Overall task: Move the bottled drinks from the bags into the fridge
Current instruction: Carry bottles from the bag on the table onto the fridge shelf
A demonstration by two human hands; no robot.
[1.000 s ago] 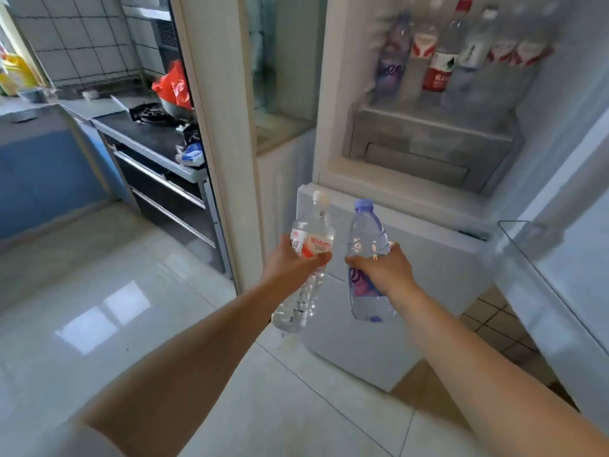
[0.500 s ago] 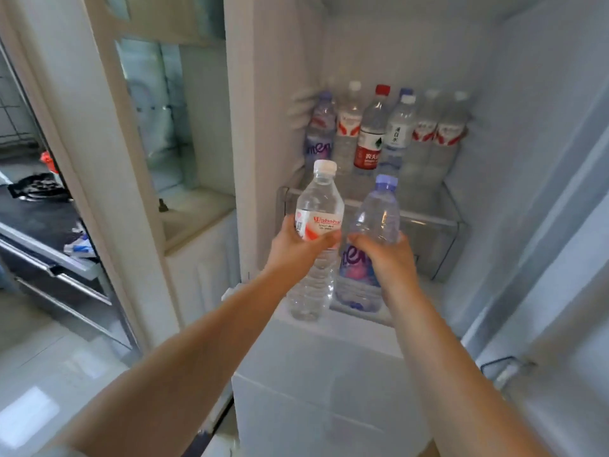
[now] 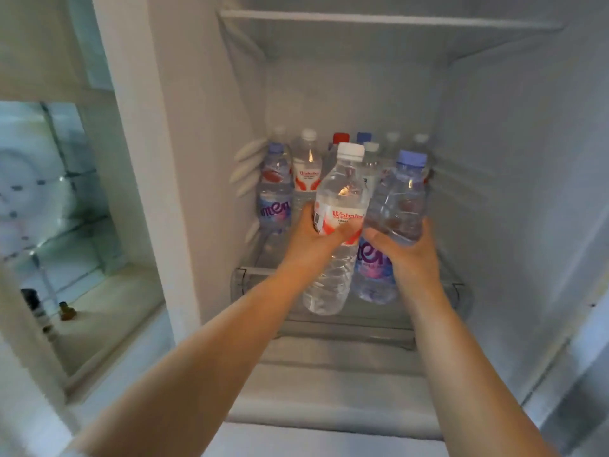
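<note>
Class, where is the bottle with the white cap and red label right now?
In the head view, the white-capped bottle is centre frame, gripped by the left hand, beside the purple-capped bottle, before the fridge shelf.

Soft, even daylight — slight motion blur, wide-angle bending at edges.

Each hand (image 3: 311,239) grips a bottle (image 3: 336,225) — inside the fridge (image 3: 494,192).

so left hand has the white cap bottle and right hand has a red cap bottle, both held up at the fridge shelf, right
Not quite. In the head view the right hand holds a purple cap bottle, not a red one. The left hand does hold the white cap bottle, both at the fridge shelf.
</note>
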